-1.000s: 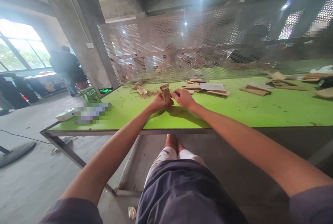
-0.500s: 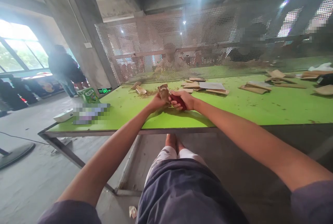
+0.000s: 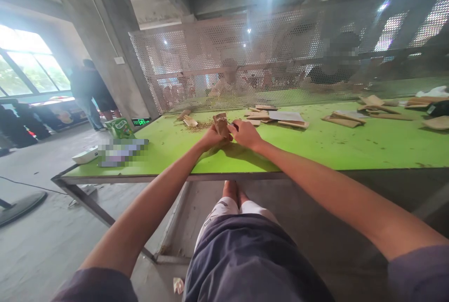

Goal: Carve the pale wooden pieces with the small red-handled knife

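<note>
My left hand (image 3: 210,138) is closed around a brown piece of carved wood (image 3: 221,126), held tilted up just above the green table (image 3: 168,154). Close against its right side, my right hand (image 3: 248,134) grips a red-handled carving tool (image 3: 235,126). Most of the handle is hidden inside the right fist, and the blade is too small to make out. Wood shavings (image 3: 200,127) lie scattered behind the left hand, beside a pale carved piece (image 3: 190,121).
Flat wooden pieces (image 3: 257,114) and a white sheet (image 3: 286,116) lie behind my right hand, with more wood pieces (image 3: 343,119) further right. A green packet (image 3: 122,128) and a white box (image 3: 86,155) stand at the left. Perforated mesh (image 3: 196,68) rises along the back edge.
My right hand has turned over so its back faces up, and the red handle is now mostly covered. The wood in my left hand has barely moved.
</note>
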`<state>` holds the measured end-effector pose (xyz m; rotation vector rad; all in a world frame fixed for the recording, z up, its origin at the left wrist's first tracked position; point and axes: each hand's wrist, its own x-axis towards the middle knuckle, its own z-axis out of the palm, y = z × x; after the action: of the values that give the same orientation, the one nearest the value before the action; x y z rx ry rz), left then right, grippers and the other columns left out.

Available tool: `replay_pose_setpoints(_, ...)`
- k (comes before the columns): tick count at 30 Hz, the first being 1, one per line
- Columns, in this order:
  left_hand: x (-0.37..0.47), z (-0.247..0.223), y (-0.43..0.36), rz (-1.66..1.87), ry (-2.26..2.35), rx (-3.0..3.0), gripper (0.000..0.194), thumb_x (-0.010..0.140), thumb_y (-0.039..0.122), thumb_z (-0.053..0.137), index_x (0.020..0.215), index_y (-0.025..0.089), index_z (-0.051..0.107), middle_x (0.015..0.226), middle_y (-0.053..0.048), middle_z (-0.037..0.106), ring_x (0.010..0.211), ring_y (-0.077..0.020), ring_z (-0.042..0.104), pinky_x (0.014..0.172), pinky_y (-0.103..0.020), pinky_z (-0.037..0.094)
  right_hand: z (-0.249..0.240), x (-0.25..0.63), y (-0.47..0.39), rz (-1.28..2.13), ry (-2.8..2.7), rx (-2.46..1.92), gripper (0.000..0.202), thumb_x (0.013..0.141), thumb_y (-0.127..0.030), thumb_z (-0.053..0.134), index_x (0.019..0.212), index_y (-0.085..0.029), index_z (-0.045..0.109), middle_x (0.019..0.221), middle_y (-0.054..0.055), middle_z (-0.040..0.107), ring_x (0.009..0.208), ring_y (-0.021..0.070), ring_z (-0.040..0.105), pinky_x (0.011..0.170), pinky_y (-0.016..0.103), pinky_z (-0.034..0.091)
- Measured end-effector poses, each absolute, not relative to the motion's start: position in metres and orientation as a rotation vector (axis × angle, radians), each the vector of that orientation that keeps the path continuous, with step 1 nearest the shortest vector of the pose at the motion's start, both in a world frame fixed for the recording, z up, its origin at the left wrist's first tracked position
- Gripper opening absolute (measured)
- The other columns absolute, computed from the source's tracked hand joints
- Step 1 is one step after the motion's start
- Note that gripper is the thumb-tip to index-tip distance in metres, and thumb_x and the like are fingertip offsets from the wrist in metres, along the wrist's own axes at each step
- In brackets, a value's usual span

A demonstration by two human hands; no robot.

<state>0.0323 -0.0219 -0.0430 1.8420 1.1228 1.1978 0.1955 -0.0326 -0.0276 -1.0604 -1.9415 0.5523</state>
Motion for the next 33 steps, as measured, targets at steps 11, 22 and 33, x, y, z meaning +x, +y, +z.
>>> replay_pose_setpoints(11, 0.034, -0.041, -0.022, 1.225, 1.111, 1.771, 0.026, 0.051, 0.018, 0.075, 0.074, 0.014, 0.063, 0.070, 0.000, 0.064, 0.063, -0.0102, 0.055, 0.061, -0.023, 0.047, -0.021, 0.202, -0.028, 0.844, -2.126, -1.004, 0.038, 0.096, -0.045, 0.030, 0.071, -0.021, 0.046, 0.057, 0.001, 0.047, 0.050, 0.0148, 0.046, 0.049, 0.026, 0.038)
replay_pose_setpoints(22, 0.035, -0.042, -0.021, 1.271, 1.173, 1.767, 0.034, 0.050, 0.019, 0.074, 0.083, 0.015, 0.063, 0.076, 0.000, 0.065, 0.066, -0.0116, 0.055, 0.061, -0.023, 0.045, -0.034, 0.190, -0.036, 0.298, -1.986, -1.163, 0.022, 0.092, -0.041, 0.048, 0.090, -0.019, 0.051, 0.088, 0.016, 0.063, 0.092, 0.0275, 0.058, 0.069, 0.030, 0.040)
replay_pose_setpoints(33, 0.036, -0.044, -0.019, 1.296, 1.202, 1.804, 0.043, 0.052, 0.017, 0.079, 0.091, 0.014, 0.060, 0.086, -0.003, 0.068, 0.077, -0.0135, 0.060, 0.079, -0.029, 0.049, -0.019, 0.205, -0.034, 1.303, -2.131, -0.895, 0.030, 0.090, -0.046, 0.037, 0.071, -0.023, 0.037, 0.052, -0.008, 0.031, 0.037, 0.0082, 0.026, 0.035, 0.021, 0.028)
